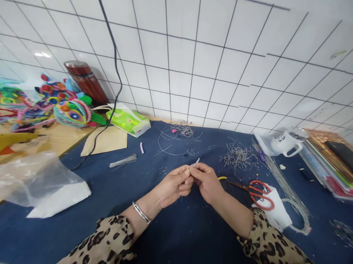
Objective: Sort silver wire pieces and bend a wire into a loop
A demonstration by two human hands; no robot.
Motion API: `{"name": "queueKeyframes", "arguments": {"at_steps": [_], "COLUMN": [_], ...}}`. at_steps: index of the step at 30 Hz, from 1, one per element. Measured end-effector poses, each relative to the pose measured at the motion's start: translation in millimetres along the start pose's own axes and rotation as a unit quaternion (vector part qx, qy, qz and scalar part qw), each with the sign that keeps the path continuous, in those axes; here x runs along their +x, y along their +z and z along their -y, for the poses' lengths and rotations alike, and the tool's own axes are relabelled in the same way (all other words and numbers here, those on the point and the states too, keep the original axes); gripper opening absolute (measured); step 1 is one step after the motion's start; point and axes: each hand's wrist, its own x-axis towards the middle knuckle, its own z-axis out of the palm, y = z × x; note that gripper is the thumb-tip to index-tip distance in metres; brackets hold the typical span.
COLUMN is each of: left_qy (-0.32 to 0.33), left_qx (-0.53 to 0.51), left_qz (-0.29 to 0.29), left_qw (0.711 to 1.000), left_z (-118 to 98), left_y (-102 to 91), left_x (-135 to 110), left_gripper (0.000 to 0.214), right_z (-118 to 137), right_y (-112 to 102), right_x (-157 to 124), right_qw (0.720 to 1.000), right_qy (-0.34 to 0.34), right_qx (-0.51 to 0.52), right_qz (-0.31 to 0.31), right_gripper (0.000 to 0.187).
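My left hand (pixel 178 183) and my right hand (pixel 205 180) meet over the dark blue cloth (pixel 159 233), fingers closed in a pinch. Between the fingertips a short thin silvery wire piece (pixel 197 160) sticks up; the fingers hide the rest of it. Both hands appear to grip it. Just right of my right hand lies a yellow-handled tool (pixel 222 177), partly covered by the hand. Beyond it are scissors (pixel 262 195) with orange-red handles. A tangle of wire (pixel 240 156) lies behind the scissors, and a small bundle of straight wires (pixel 123 160) lies to the left.
At left are a plastic bag (pixel 38 180), a yellow glue gun (pixel 4 146), colourful craft figures (pixel 72 112) and a red-brown thermos (pixel 87 82). A black cable (pixel 115 65) hangs down. A white mug (pixel 290 144) and stacked books (pixel 334 160) stand at right, near long wires (pixel 283 181).
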Motion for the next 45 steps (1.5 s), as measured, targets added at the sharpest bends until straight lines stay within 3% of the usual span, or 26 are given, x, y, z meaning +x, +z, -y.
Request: {"name": "queueKeyframes", "arguments": {"at_steps": [5, 12, 21, 26, 29, 36, 41, 45], "left_qy": [-0.02, -0.028, 0.043, 0.181, 0.223, 0.186, 0.171, 0.169], "left_qx": [0.014, 0.026, 0.117, 0.083, 0.103, 0.128, 0.113, 0.08], "left_qz": [-0.017, -0.051, -0.125, -0.174, -0.185, -0.175, -0.172, -0.171], "left_qw": [1.0, 0.998, 0.984, 0.964, 0.952, 0.958, 0.963, 0.967], "left_z": [3.2, 0.8, -9.5, -16.6, -15.5, 1.6, 6.8, 5.6], "left_y": [0.7, -7.0, -16.0, -17.3, -17.5, -21.6, -25.5, -27.6], "left_x": [2.2, 3.6, 2.9, 3.2, 4.1, 9.9, 10.7, 11.2], "left_gripper": [0.025, 0.023, 0.024, 0.022, 0.022, 0.028, 0.033, 0.036], "right_z": [9.6, 24.5, 27.3, 23.0, 11.7, -6.8, -10.7, -13.2], "right_y": [-5.6, -17.6, -15.8, -12.8, -11.8, -16.3, -15.7, -11.9], "right_x": [8.6, 19.1, 18.1, 11.4, 10.8, 16.8, 14.5, 12.4], "right_qw": [0.998, 0.994, 0.988, 0.974, 0.961, 0.966, 0.952, 0.935], "right_qy": [-0.031, -0.058, -0.105, -0.14, -0.127, -0.103, -0.092, -0.11], "right_qx": [0.001, 0.037, -0.024, -0.166, -0.245, -0.235, -0.288, -0.334], "right_qz": [-0.059, -0.084, -0.113, -0.062, -0.012, 0.01, 0.048, 0.055], "right_gripper": [0.017, 0.019, 0.02, 0.017, 0.014, 0.032, 0.018, 0.017]}}
